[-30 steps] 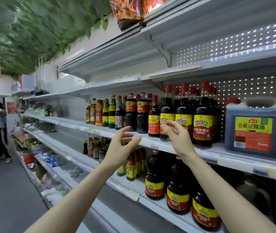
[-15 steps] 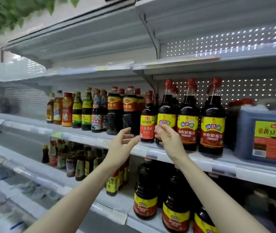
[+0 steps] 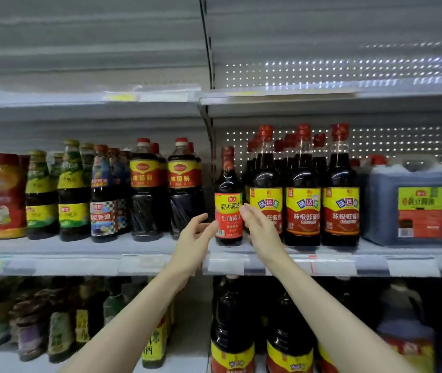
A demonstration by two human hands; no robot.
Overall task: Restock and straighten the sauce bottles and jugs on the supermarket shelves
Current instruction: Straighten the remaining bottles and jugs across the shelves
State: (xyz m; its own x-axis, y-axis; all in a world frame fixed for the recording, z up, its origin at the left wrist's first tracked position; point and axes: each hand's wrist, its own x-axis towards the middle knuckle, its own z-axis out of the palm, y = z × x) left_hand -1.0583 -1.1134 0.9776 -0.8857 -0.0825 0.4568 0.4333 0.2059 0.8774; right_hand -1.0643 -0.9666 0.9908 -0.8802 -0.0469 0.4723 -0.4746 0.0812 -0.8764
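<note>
Our left hand [image 3: 194,235] and right hand [image 3: 261,228], fingers loose, flank the small soy bottle [image 3: 227,200]; the right, perhaps touching it, partly covers a taller bottle [image 3: 265,170].

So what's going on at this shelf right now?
A person is reaching to the grey metal middle shelf. The left hand and right hand are open on either side of a single dark soy sauce bottle with a red-and-yellow label standing upright there. Neither grips it; whether the fingertips touch it is unclear.
</note>
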